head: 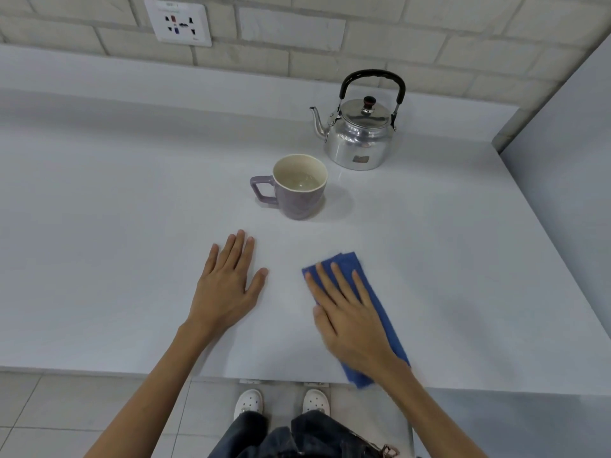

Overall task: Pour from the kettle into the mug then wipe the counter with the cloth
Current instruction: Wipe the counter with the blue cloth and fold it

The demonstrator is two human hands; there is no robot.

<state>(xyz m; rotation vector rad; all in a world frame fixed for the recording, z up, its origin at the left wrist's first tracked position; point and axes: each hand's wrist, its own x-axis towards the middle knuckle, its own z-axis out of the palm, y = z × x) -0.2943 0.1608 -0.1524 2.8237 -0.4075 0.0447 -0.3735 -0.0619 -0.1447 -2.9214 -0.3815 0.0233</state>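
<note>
While the right hand [350, 312] lies flat on the blue cloth [370, 302], fingers spread wide and pressing rather than gripping, the cloth extends out from under it toward 11 o'clock and back toward 5 o'clock, where its near end overhangs the front edge of the counter [115, 226]. The palm hides the middle of the cloth; the folds there cannot be made out.

The left hand [228, 289] rests palm-down on the bare counter at 9 o'clock from the cloth, well apart from it, fingers extended and holding nothing.

The mug [297, 190] stands upright at 12 o'clock from the left hand's fingertips, handle pointing to 9 o'clock. Clear liquid shows in its lower part. The kettle [358, 133] stands upright at 1 o'clock from the mug, near it but not touching, lid on, spout toward 9 o'clock, handle raised.

A wall socket [178, 23] sits at the far left on the brick wall; its markings are too small to read. Both forearms are cut off by the bottom edge.
</note>
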